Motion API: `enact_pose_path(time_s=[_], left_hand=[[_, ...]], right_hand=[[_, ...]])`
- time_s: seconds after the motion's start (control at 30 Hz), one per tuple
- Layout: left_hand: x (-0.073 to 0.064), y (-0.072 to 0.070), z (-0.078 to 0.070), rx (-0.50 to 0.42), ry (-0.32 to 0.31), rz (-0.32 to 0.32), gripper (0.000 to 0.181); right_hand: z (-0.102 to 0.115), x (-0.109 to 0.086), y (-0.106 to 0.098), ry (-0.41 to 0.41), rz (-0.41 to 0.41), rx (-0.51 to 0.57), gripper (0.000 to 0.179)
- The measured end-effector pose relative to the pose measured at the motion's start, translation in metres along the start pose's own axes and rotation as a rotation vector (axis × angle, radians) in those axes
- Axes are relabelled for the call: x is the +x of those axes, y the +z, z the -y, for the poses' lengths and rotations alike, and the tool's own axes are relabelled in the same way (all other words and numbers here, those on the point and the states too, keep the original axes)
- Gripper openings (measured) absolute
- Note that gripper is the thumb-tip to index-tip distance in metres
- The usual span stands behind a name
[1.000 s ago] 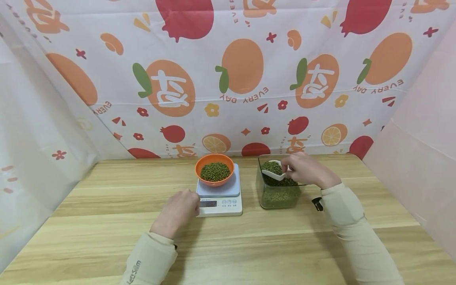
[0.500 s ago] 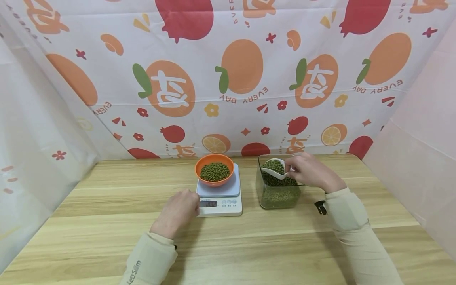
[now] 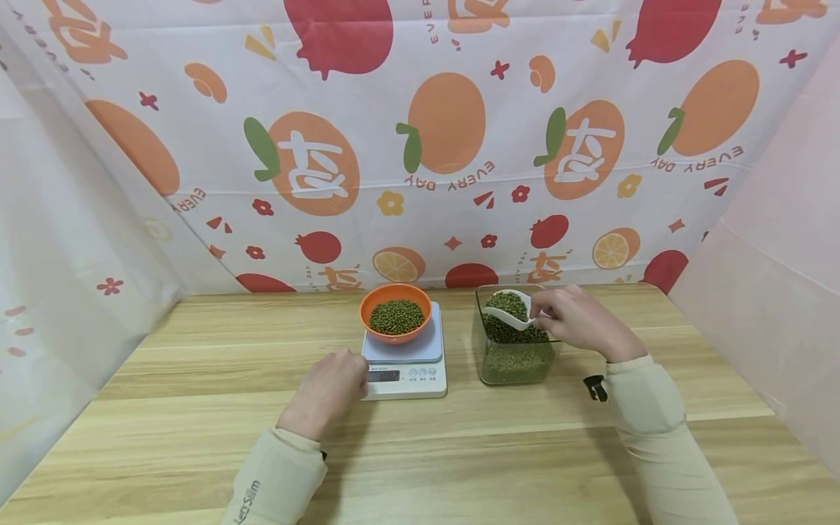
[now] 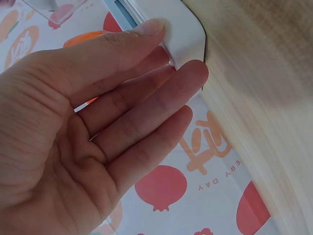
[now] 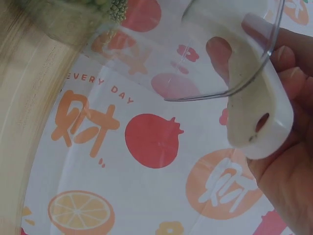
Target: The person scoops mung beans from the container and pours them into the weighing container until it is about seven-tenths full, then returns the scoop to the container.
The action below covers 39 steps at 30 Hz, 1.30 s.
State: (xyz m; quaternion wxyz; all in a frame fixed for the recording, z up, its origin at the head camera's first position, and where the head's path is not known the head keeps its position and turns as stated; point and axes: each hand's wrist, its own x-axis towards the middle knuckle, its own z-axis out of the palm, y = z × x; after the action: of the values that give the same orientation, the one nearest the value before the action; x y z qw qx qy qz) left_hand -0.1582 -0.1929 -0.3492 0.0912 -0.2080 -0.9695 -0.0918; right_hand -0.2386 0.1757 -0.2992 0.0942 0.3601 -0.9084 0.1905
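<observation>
A white kitchen scale with a lit display stands on the table. On its platform sits an orange bowl part-filled with green mung beans. My left hand holds the scale's near left corner, its thumb against the casing and fingertips at the side in the left wrist view. To the right, a clear square container holds more beans. My right hand pinches a white spoon at the container's top, beans heaped in it. The right wrist view shows the spoon's handle with a hole, seen partly through the container's clear edge.
Light wood table stretches in front of both things. A fruit-patterned sheet hangs close behind the scale and the container. A black clip shows beside the right sleeve.
My right hand has shifted right and slightly down with the spoon, and more beans show within its rim. The left hand, scale and bowl stay in place.
</observation>
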Motion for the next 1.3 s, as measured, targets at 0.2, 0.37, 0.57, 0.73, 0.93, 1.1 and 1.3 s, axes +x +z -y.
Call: enact_pose_path(time_s=[0.2, 0.37, 0.57, 0.73, 0.93, 1.1, 1.3], left_hand=[[0.000, 0.000, 0.000, -0.007, -0.001, 0.003, 0.028], [0.000, 0.000, 0.000, -0.008, -0.003, 0.004, 0.028], [0.000, -0.001, 0.000, -0.012, -0.010, 0.010, 0.027], [0.000, -0.001, 0.000, -0.015, -0.015, 0.013, 0.026], [0.000, -0.001, 0.000, -0.004, -0.019, 0.017, 0.025], [0.000, -0.002, -0.001, -0.003, -0.022, 0.028, 0.025], [0.000, -0.002, -0.001, -0.001, -0.023, 0.033, 0.026]], right_hand=[[-0.003, -0.003, 0.000, 0.028, -0.028, 0.026, 0.019], [-0.003, -0.006, -0.001, 0.029, -0.042, 0.035, 0.018], [-0.003, -0.008, -0.002, 0.038, -0.039, 0.039, 0.016], [-0.003, -0.008, -0.002, 0.041, -0.032, 0.044, 0.015], [-0.003, -0.007, -0.004, 0.028, -0.032, 0.039, 0.014], [-0.003, -0.004, -0.008, 0.022, -0.030, 0.034, 0.012], [0.000, -0.001, -0.012, 0.008, -0.030, 0.013, 0.013]])
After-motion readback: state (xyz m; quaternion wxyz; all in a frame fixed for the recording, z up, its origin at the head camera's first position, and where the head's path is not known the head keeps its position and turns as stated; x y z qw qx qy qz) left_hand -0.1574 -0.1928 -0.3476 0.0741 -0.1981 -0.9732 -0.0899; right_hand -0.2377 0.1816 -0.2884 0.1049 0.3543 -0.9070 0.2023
